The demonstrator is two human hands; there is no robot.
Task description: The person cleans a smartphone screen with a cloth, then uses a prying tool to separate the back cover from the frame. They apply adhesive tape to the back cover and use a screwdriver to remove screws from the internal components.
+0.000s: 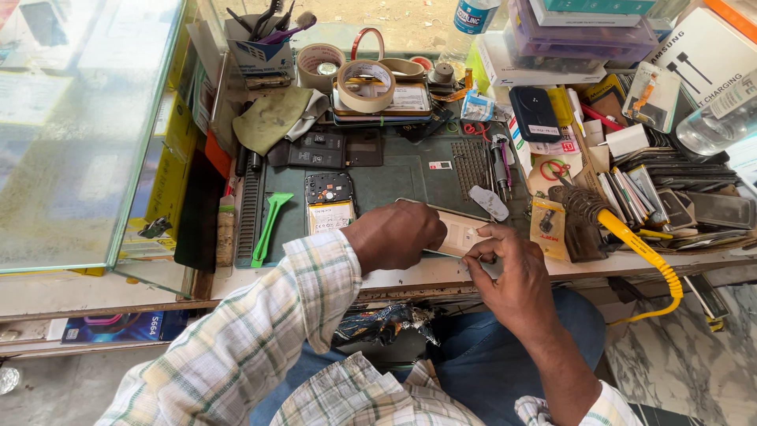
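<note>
- Holding a pale phone back cover (pixel 456 230) at the front edge of the bench (pixel 410 276), the left hand (pixel 394 235) is closed over its left end.
- Pinching narrowly, the right hand (pixel 511 272) works at the cover's near edge; I cannot tell if it holds a tool.
- Risk, I think: too much pressure may crack or bend the thin cover.
- Behind lie a white rectangular box (pixel 710 51), a yellow flat packet (pixel 549 229) and tape rolls (pixel 366 84).
</note>
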